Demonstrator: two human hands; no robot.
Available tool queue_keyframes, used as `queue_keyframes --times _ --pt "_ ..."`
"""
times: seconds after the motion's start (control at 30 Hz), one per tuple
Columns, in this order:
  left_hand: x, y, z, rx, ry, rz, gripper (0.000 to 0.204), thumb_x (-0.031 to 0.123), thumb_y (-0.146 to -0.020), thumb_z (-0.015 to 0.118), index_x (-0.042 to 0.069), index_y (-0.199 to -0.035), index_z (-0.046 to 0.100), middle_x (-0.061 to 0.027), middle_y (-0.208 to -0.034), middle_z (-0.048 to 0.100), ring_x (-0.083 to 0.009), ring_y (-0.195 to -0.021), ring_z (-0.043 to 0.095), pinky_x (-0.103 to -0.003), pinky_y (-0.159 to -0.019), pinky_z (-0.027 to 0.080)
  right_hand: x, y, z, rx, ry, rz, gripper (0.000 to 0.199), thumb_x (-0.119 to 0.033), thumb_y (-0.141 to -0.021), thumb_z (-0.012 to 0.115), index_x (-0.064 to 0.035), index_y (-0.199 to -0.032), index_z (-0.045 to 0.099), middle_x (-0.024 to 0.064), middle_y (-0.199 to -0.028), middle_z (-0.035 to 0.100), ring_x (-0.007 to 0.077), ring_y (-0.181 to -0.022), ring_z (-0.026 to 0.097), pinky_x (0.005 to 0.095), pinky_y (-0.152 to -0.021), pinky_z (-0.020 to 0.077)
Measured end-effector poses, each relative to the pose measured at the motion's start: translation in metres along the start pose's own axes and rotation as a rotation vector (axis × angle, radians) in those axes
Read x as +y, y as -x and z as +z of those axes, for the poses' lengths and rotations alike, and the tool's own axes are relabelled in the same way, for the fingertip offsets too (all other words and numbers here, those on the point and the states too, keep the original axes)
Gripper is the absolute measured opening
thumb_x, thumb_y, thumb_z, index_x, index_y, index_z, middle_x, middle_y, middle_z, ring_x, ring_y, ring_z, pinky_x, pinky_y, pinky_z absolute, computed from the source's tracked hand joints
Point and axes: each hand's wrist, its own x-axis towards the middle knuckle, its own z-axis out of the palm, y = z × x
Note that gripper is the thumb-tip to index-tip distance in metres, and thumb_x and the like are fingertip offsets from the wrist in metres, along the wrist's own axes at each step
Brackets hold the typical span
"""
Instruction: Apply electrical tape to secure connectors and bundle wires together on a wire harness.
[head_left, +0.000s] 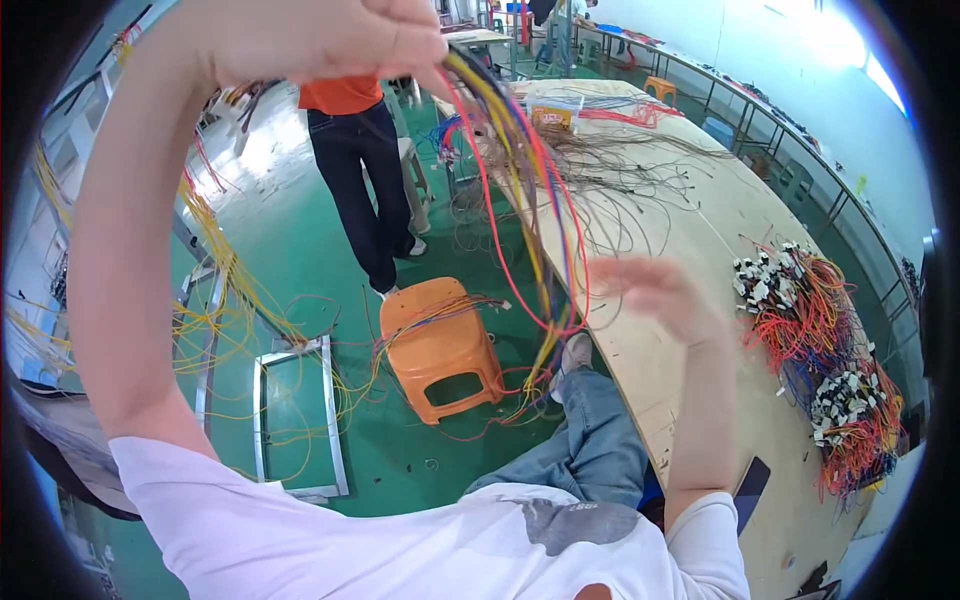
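My left hand [330,40] is raised at the top, its fingers closed round one end of a wire bundle [545,240]. Black, yellow, red, pink and blue wires hang from it in a long loop beside the table edge. Lower down, yellow and red strands trail towards the orange stool [435,310], where more thin wires lie across the seat. My right hand [650,295] is over the table, just right of the hanging wires. Motion smears its fingers, and I cannot make out whether they touch a wire.
The wooden table [660,390] carries loose brown wires [610,160], wire bundles with white connectors [800,300] and a dark phone [752,490]. Yellow wires [225,260] hang on the left above a metal frame [330,410]. A person in dark trousers [360,170] stands beyond the stool.
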Motion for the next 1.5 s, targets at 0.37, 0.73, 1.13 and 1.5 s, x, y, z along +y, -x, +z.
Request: queue_keyframes --times 0.37,0.73,1.13,1.5 --pt "-0.036 0.016 0.024 -0.209 0.43 -0.024 0.027 0.029 -0.084 0.054 0.003 -0.077 0.054 0.0021 -0.063 0.046 -0.006 -0.055 0.041 -0.02 -0.049 0.033 -0.015 -0.03 0.045 -0.395 -0.704 0.126 0.033 -0.031 -0.089 0.045 -0.0058 -0.068 0.045 -0.0062 -0.05 0.031 0.003 -0.04 0.027 0.0209 -0.036 0.019" --pt "-0.177 0.065 0.19 0.019 1.166 -0.669 0.028 0.031 -0.085 0.051 0.014 -0.065 0.042 0.0103 -0.049 0.029 -0.0009 -0.037 0.023 -0.017 -0.034 0.015 0.091 0.048 0.05 -0.188 -0.533 0.494 0.02 -0.021 -0.09 0.045 -0.003 -0.082 0.049 -0.005 -0.06 0.036 0.0044 -0.05 0.029 0.0193 -0.044 0.0241" --pt "-0.081 0.046 0.304 0.091 0.758 -0.341 0.024 0.02 -0.089 0.045 -0.002 -0.082 0.052 -0.0072 -0.068 0.053 -0.015 -0.065 0.05 -0.028 -0.061 0.04 0.078 -0.023 0.103 -0.553 0.704 0.341 0.029 -0.023 -0.087 0.043 0.0011 -0.079 0.056 0.0182 -0.073 0.058 0.0333 -0.073 0.056 0.0393 -0.064 0.0433" --pt "-0.056 0.044 0.272 -0.575 1.519 -0.328 0.032 0.035 -0.085 0.054 0.005 -0.076 0.056 0.0064 -0.058 0.041 -0.0015 -0.046 0.028 -0.019 -0.041 0.02 0.021 -0.045 0.099 -0.182 0.464 0.071 0.017 -0.017 -0.084 0.052 -0.0004 -0.083 0.054 0.016 -0.07 0.057 0.0306 -0.065 0.055 0.0342 -0.057 0.0428"
